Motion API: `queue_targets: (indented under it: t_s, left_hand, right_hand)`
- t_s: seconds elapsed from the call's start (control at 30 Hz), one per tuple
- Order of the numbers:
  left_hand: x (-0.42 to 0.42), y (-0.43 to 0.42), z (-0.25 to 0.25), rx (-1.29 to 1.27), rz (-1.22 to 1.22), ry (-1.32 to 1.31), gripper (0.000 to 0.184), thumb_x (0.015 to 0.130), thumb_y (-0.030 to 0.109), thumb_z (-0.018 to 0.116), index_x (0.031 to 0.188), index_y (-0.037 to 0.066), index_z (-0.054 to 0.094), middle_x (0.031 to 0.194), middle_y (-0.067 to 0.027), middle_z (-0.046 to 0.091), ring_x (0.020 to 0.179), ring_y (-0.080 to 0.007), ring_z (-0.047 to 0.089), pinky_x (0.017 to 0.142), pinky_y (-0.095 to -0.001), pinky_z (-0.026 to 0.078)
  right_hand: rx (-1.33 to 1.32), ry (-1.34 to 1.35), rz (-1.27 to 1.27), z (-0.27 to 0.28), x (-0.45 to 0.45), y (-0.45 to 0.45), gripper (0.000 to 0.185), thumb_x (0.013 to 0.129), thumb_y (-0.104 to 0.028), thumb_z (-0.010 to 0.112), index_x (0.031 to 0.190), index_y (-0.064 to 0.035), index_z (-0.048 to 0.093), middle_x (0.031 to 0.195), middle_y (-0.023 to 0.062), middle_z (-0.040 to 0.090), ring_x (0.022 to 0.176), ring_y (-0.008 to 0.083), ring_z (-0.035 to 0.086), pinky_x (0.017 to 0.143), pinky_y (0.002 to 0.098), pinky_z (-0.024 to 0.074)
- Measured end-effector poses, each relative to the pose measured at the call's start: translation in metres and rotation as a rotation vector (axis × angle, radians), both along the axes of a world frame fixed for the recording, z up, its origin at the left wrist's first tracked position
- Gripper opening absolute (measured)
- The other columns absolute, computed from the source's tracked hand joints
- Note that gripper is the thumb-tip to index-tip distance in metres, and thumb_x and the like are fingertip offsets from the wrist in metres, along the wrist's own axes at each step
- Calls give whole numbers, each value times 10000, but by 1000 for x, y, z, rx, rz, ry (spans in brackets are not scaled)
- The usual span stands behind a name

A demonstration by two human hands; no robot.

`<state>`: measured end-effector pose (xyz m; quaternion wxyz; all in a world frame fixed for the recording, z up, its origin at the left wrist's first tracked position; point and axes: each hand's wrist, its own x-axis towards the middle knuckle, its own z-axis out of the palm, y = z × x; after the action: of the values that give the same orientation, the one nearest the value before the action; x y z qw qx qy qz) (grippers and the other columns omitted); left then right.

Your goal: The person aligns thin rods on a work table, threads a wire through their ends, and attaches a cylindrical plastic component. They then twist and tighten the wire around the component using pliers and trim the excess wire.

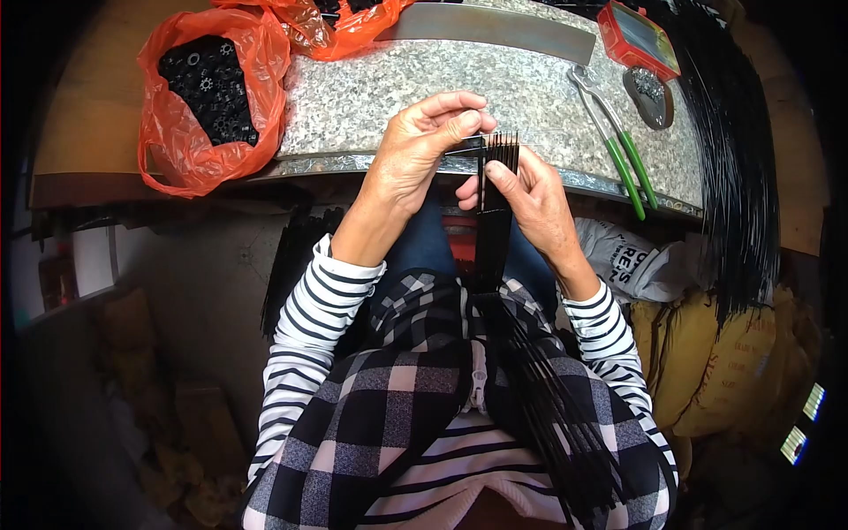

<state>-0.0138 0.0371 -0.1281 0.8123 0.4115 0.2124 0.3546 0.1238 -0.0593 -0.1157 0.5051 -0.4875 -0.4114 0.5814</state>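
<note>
1. While both hands are up near the edge of the table, a flat bundle of black strips (pixel 495 238) stands between them, over the lap.
2. Its long side runs from the fingers back toward the belly. Its thin ends poke up at the top, like the teeth of a comb.
3. The right hand (pixel 541 199) is on the right side of the bundle, with its thumb pressed on the front, just below the ends. It is clamped on the strips and is the nearer hand to the bundle's body.
4. The left hand (pixel 433 132) is up at the top left corner. Its thumb and first finger look close together, next to a short black piece that sticks out sideways. That spot is tiny, so I cannot tell if they pinch it.
5. Loose black strands (pixel 565 415) spread down over the checked top (pixel 380 402).
6. On the speckled table (pixel 353 102), to the left, a red bag (pixel 203 168) holds small black parts (pixel 208 102).
7. To the right lie pliers with green handles (pixel 620 168), near a dark dish and a red box (pixel 654 68).
8. At the far edge lies a long metal strip (pixel 495 31).
9. Farther right, long black strands (pixel 738 132) hang down past a brown sack (pixel 733 362).
</note>
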Motion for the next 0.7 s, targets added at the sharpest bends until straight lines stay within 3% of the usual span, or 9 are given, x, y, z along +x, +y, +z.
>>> queue_targets:
  t_s: [0.03,0.1,0.23,0.3,0.33,0.43,0.53,0.7]
  left_hand:
    - [0,-2,1,0,-1,0,254,831,113,624,1060,14,573,950,-113,627,885,-168,604,804,-280,483]
    - [0,-7,7,-63,37,-6,299,842,122,614,1103,-12,555,950,-123,633,820,-143,602,688,-239,490]
    - [2,-27,21,-140,167,-3,286,862,121,586,1098,-24,515,949,-116,612,824,-146,590,692,-237,482]
    - [2,-33,11,186,330,149,213,882,90,545,1055,-19,484,937,-102,583,814,-137,578,715,-242,477]
    - [-2,-36,9,287,268,231,121,898,67,504,990,-6,475,939,-97,560,830,-121,563,744,-250,473]
    - [-7,-31,9,445,294,267,117,901,54,494,997,-5,464,973,-106,552,863,-117,551,784,-256,463]
    - [-6,-36,12,255,322,210,115,889,40,509,980,-10,460,970,-107,553,891,-117,544,814,-256,452]
    - [-4,-39,12,223,292,204,188,861,12,543,1027,-27,463,963,-107,557,890,-123,544,809,-261,457]
  right_hand:
    - [-4,32,-11,1,-1,0,278,939,-175,442,1109,43,473,823,129,628,741,186,637,696,279,525]
    - [-3,35,-8,1,-1,0,289,937,-174,448,1125,45,470,826,133,628,744,188,637,696,279,525]
    - [45,48,-70,-1,-6,0,288,930,-164,468,1124,48,483,842,140,631,747,186,637,691,274,525]
    - [61,38,-93,-2,-7,-1,280,927,-157,474,1116,49,490,846,141,631,744,185,637,688,274,525]
    - [74,28,-110,-3,-7,-1,272,924,-150,479,1109,50,497,849,142,631,742,184,636,685,273,524]
    - [48,0,-106,1,-10,-2,262,922,-134,480,1108,50,498,850,140,631,737,181,634,678,270,524]
    - [56,9,-88,0,-8,-2,265,922,-125,478,1118,52,488,845,140,629,736,179,633,674,268,525]
    - [80,38,-90,-3,-9,-2,255,923,-104,467,1122,55,479,849,140,626,738,179,633,676,270,528]
